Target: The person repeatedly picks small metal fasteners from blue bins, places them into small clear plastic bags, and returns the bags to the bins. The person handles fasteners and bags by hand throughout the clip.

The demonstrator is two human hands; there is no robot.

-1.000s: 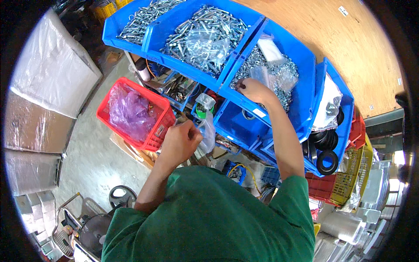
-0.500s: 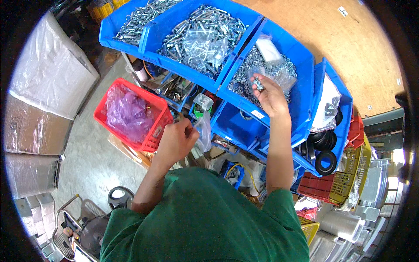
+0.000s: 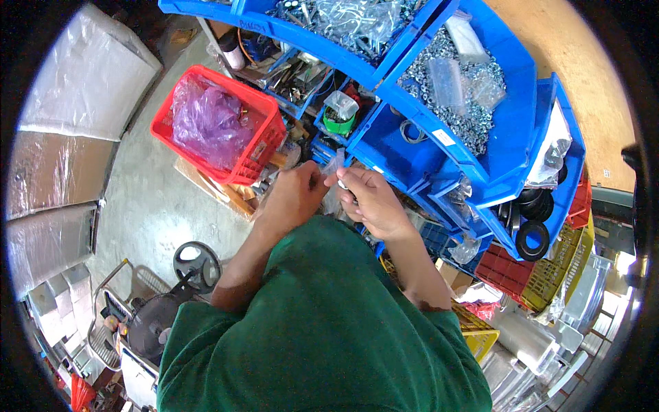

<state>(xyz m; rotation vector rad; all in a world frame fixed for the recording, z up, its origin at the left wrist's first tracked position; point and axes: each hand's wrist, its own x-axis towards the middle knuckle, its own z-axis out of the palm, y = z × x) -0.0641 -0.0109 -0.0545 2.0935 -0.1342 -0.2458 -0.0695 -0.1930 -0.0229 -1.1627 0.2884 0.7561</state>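
Observation:
Close in front of my green shirt, my two hands nearly meet. My left hand (image 3: pixel 294 197) is closed in a pinch on a small clear plastic bag (image 3: pixel 334 163), which stands up between the hands. Beside its mouth, my right hand (image 3: pixel 376 204) has its fingers curled around small metal nuts; only a light bit shows by the thumb, and most are hidden. Ahead to the right, a blue bin (image 3: pixel 420 115) holds a heap of loose nuts (image 3: pixel 477 127) with clear bags lying on them. Another blue bin (image 3: pixel 302 42) of bolts sits left of it.
A red basket (image 3: pixel 269 147) with a purple plastic bag (image 3: pixel 211 127) stands to the left. Below the nut bin is a lower blue bin (image 3: pixel 384 141), near a green tub (image 3: pixel 339 125). Black rings (image 3: pixel 532 240) lie in a bin at right, above a yellow crate (image 3: pixel 559 268).
My right hand has come back from over the nut bin with the nuts, down to the bag at my left hand. The view has shifted, so the bins sit higher.

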